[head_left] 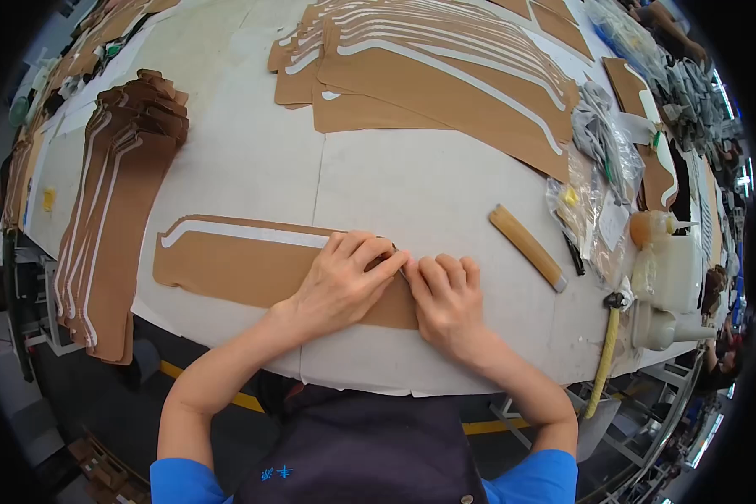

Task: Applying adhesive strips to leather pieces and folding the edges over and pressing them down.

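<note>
a smooth brown panel (244,269), probably leather or a look-alike, lies flat left of the frame's centre (a white strip (252,230) bends along its upper edge). the left hand (340,277) and right hand (451,302) meet at its right end, fingers curled; whether they pinch it, i cannot tell. similar strip-edged panels (428,88) overlap at upper centre.

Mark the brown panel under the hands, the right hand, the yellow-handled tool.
Brown panel (248,270): head view, on its bare brown face.
Right hand (448,304): head view, back of the hand.
Yellow-handled tool (606,356): head view, midway along the handle.
</note>
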`<state>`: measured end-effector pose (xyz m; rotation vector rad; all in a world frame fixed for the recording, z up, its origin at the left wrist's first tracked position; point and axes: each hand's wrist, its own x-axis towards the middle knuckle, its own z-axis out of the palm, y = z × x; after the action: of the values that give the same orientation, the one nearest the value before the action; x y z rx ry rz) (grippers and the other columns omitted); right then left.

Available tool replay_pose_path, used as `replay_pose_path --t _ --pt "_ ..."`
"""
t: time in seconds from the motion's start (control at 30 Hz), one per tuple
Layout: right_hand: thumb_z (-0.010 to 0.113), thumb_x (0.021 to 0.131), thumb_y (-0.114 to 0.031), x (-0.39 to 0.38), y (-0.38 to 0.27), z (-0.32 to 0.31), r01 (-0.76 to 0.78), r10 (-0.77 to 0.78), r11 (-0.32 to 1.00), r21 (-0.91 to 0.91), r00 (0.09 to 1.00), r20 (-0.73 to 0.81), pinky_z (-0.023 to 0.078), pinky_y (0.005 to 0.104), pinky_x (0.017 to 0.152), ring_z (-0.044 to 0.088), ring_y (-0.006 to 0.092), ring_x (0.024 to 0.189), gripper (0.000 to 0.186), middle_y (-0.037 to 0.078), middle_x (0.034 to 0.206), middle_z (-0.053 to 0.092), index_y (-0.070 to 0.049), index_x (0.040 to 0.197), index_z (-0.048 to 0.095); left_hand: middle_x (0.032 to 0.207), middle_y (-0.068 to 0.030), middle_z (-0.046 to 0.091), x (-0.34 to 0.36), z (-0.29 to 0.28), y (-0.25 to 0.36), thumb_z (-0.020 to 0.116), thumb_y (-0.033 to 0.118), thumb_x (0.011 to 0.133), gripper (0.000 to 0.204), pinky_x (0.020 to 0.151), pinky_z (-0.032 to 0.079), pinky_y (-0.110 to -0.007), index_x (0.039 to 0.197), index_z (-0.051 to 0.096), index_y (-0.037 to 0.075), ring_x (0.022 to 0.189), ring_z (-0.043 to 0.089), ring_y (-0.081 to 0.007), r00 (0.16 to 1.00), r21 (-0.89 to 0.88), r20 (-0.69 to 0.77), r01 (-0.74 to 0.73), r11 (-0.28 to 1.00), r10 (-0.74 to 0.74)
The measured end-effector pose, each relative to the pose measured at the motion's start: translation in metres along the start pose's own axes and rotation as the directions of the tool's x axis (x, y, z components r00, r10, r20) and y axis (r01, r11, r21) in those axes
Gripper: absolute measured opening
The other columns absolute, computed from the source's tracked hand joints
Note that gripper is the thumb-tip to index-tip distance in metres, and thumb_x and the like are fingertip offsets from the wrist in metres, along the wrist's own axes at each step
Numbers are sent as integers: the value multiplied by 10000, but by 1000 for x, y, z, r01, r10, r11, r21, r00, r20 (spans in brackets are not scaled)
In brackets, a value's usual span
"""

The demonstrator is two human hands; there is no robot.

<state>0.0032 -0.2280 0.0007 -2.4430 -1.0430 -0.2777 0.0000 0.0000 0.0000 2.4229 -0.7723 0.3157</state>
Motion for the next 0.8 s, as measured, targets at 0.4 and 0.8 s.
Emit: replay_pose_path --t 0.4,0.8 --pt "653 694 7 -3 5 -16 34 -37 999 -29 996 -86 464 466 870 631 302 963 436 104 1024 635 -11 1125 720 1331 -123 643 -72 -91 -38 711 22 909 276 1029 499 -437 1183 743 32 1231 608 -312 891 -28 -204 408 913 -405" --pt "735 782 8 31 -13 -106 -96 81 995 36 952 295 448 456 887 595 318 1003 273 95 1014 628 -53 1048 723 1262 -139 629 -116 -146 -73 861 235 824 553 1048 481 -449 1299 655 43 1172 600 -345 783 116 -174 618 777 -597"
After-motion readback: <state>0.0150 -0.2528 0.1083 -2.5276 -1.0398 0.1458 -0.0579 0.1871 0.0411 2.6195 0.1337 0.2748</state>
